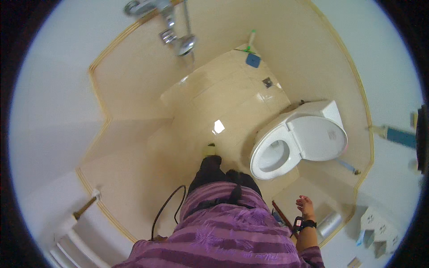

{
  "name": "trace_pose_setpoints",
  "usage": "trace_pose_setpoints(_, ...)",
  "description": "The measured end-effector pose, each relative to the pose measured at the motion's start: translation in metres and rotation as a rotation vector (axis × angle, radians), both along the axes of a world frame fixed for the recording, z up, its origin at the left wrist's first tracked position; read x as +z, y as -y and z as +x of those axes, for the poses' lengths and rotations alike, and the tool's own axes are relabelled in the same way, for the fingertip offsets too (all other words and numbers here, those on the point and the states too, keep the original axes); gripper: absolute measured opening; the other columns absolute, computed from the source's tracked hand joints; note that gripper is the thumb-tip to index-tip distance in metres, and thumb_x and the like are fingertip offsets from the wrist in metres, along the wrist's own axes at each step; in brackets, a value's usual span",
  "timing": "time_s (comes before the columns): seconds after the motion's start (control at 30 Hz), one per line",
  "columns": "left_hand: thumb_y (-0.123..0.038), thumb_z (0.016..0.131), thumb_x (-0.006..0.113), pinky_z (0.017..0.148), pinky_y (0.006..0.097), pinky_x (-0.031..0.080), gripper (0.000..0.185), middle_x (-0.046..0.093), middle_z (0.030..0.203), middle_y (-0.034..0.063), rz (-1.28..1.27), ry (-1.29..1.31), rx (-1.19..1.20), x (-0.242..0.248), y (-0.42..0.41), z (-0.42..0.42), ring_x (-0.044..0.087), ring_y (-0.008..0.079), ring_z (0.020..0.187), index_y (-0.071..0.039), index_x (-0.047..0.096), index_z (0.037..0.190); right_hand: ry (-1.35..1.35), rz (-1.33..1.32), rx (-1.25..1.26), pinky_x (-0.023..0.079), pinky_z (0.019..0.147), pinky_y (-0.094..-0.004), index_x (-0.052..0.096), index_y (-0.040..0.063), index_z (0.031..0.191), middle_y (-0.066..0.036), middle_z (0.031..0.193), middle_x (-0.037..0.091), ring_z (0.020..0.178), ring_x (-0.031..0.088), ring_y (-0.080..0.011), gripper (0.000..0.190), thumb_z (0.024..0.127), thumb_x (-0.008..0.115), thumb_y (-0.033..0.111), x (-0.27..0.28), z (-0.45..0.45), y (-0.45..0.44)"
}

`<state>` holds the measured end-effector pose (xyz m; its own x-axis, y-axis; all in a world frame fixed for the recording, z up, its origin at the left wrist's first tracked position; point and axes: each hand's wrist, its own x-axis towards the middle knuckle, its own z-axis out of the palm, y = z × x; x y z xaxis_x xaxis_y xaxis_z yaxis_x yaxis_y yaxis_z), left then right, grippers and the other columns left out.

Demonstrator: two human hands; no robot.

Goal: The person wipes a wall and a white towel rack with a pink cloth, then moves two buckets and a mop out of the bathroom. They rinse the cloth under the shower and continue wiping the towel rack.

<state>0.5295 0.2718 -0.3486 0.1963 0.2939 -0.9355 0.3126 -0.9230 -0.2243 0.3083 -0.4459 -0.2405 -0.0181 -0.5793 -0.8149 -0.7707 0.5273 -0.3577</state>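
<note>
My right hand (304,203) hangs at the lower right with its fingers loosely bent and apart, and nothing shows in it. A dark device is strapped around that wrist. Beside the forearm is a silver cylindrical holder (330,223) at the wall. Ahead and to the right stands a white toilet (268,167) with its lid raised and its seat down. My left hand is out of view; a dark cable (164,209) loops beside the left side of my striped purple top. A small patch of bright light lies on the tiled floor in front of my feet.
A chrome shower mixer (167,20) is on the wall at the upper left. A blue-headed brush or squeegee (253,60) rests in the far corner near a floor drain (267,82). White rails (83,246) are at the lower left, a white shelf (378,227) at the lower right.
</note>
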Motion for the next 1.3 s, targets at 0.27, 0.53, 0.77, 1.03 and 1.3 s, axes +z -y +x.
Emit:
trace_pose_setpoints(0.27, -0.03, 0.086, 0.06, 0.082, 0.046, 0.049, 0.036, 0.063, 0.098, 0.0218, -0.005, 0.202, -0.193, 0.011, -0.044, -0.05, 0.061, 0.0367, 0.092, 0.0, 0.061, 0.106, 0.009, 0.121, 0.284, 0.044, 0.062, -0.0238, 0.057, 0.009, 0.116, -0.003, 0.087, 0.065, 0.077, 0.061, -0.0125, 0.036, 0.091, 0.058, 0.035, -0.024, 0.04, 0.049)
trace_pose_setpoints(0.53, -0.045, 0.089, 0.054, 0.103, 0.0474, 0.036, 0.05, 0.059, 0.123, 0.0176, 0.272, -0.134, -0.118, 0.098, 0.001, -0.022, 0.054, 0.0309, 0.117, -0.006, 0.061, 0.12, 0.087, -0.007, 0.575, 0.044, 0.063, -0.0251, 0.058, 0.009, 0.115, -0.001, 0.086, 0.064, 0.076, 0.06, -0.0118, 0.032, 0.094, 0.054, 0.033, -0.075, 0.113, 0.161)
trace_pose_setpoints(0.77, -0.055, 0.09, 0.046, 0.109, 0.0526, 0.021, 0.061, 0.054, 0.129, 0.0199, 0.168, -0.451, 0.07, 0.079, 0.031, -0.149, 0.045, 0.0325, 0.126, -0.003, 0.065, 0.115, 0.21, -0.009, 0.608, 0.045, 0.063, -0.027, 0.059, 0.008, 0.11, -0.001, 0.084, 0.064, 0.072, 0.059, -0.0113, 0.026, 0.094, 0.056, 0.028, -0.082, 0.143, 0.163)
trace_pose_setpoints(1.03, -0.058, 0.088, 0.045, 0.108, 0.052, 0.022, 0.064, 0.05, 0.133, 0.0186, 0.45, -0.172, 0.052, 0.104, 0.075, -0.202, 0.037, 0.0342, 0.13, -0.003, 0.063, 0.118, 0.063, 0.049, 0.677, 0.046, 0.061, -0.0275, 0.06, 0.008, 0.11, -0.003, 0.083, 0.065, 0.071, 0.061, -0.0124, 0.023, 0.092, 0.054, 0.023, -0.107, 0.116, 0.174)
trace_pose_setpoints(1.3, -0.062, 0.087, 0.044, 0.107, 0.0514, 0.023, 0.068, 0.047, 0.138, 0.0174, 0.724, 0.032, -0.137, 0.12, 0.075, -0.226, 0.029, 0.0358, 0.135, -0.004, 0.062, 0.12, 0.038, 0.034, 0.798, 0.047, 0.061, -0.0295, 0.061, 0.006, 0.108, -0.005, 0.083, 0.066, 0.071, 0.062, -0.0131, 0.026, 0.092, 0.056, 0.026, -0.112, 0.158, 0.187)
